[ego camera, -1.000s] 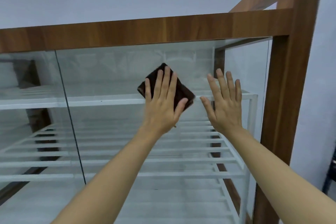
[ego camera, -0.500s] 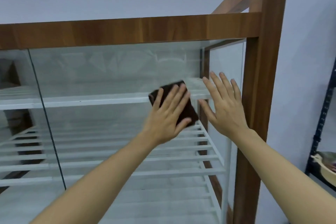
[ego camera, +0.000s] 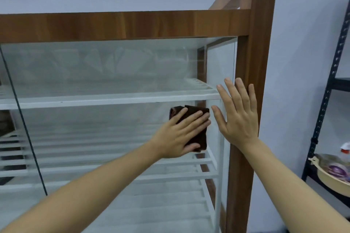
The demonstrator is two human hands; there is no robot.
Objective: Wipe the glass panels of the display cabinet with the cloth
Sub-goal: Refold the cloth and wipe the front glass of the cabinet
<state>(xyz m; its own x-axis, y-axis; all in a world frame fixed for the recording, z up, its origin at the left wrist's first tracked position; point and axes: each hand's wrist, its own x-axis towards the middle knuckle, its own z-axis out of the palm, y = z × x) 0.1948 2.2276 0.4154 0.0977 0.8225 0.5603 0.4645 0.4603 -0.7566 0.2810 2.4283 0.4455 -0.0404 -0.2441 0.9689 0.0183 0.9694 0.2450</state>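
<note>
Currently the left hand (ego camera: 180, 134) is flat on the dark brown cloth (ego camera: 197, 128), fingers spread, pressing it against the front glass panel (ego camera: 106, 73) of the display cabinet (ego camera: 132, 24); no pinch, just the palm and fingers pinning it. Cloth sits just under the upper white shelf (ego camera: 106, 100), near the panel's right edge. Right hand (ego camera: 238, 117) is open, holding nothing, fingers up and splayed, flat near the right edge of the glass, touching or almost touching the wooden corner post (ego camera: 251, 62); can't tell actual contact. Thumb of the right hand is just beside the cloth. Off to the right: a black metal rack (ego camera: 327, 91) with a beige basin (ego camera: 331, 179) on it.
</note>
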